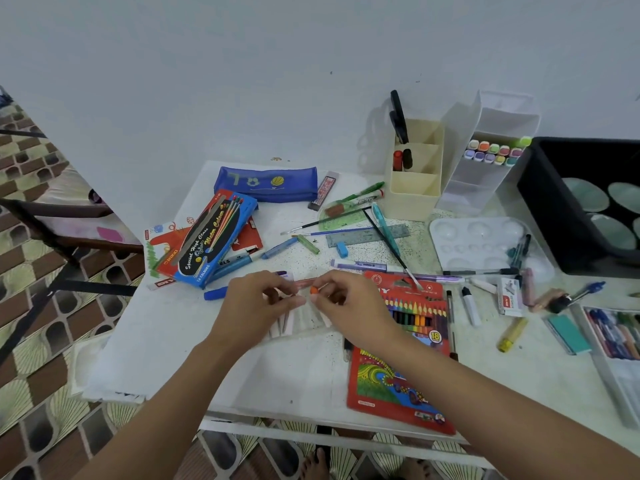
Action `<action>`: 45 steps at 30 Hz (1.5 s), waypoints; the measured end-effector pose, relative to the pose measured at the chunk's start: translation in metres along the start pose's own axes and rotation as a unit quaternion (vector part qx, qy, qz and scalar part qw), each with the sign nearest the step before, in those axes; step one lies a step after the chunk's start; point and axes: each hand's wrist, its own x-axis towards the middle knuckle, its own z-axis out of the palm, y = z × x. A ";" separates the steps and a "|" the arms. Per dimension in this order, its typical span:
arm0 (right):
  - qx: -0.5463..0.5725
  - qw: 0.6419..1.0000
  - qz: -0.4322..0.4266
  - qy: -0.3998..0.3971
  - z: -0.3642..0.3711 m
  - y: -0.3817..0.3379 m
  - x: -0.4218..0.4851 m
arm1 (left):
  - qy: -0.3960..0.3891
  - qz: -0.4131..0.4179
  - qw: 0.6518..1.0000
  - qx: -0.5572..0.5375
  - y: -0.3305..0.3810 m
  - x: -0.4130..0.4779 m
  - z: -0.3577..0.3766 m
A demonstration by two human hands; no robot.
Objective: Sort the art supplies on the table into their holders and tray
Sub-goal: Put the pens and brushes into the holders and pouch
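Alignment is deciding this step mid-frame: left hand (258, 301) is gripping a translucent pen (306, 281), right hand (348, 301) is pinching its orange cap (314, 290), likely needing a straight push.

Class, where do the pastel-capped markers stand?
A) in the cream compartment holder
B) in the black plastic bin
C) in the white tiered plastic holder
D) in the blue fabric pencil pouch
C: the pastel-capped markers stand in two rows in an upper tier of the white tiered plastic holder.

Orange-capped pink pen (306, 282), horizontal, just above table (166, 334) centre
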 end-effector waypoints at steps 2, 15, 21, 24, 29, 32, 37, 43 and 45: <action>0.000 1.000 0.003 0.005 0.000 0.000 -0.001 | 0.000 0.021 1.000 0.006 -0.001 -0.002 -0.006; -0.073 0.996 -0.028 -0.030 0.011 -0.002 0.011 | -0.075 0.101 0.982 0.144 -0.023 -0.021 -0.014; -0.136 0.987 -0.085 -0.010 0.016 0.008 0.012 | -0.065 0.146 0.975 0.153 -0.025 -0.018 -0.014; -0.158 0.977 -0.140 0.016 0.020 0.017 0.010 | -0.056 0.181 0.968 0.166 -0.027 -0.023 -0.013; -0.153 0.969 -0.192 0.006 0.018 0.022 0.006 | -0.043 0.215 0.953 0.208 -0.035 -0.023 -0.015; -0.178 0.962 -0.207 -0.010 0.014 0.024 0.005 | -0.043 0.241 0.945 0.215 -0.042 -0.023 -0.018; -0.212 0.953 -0.212 -0.052 0.012 0.024 0.008 | -0.031 0.253 0.943 0.216 -0.043 -0.020 -0.019; -0.248 0.944 -0.195 -0.094 0.009 0.017 0.015 | -0.066 0.250 0.945 0.200 -0.037 -0.007 -0.023; -0.263 0.936 -0.200 -0.119 0.007 0.016 0.018 | -0.076 0.257 0.946 0.183 -0.034 -0.006 -0.022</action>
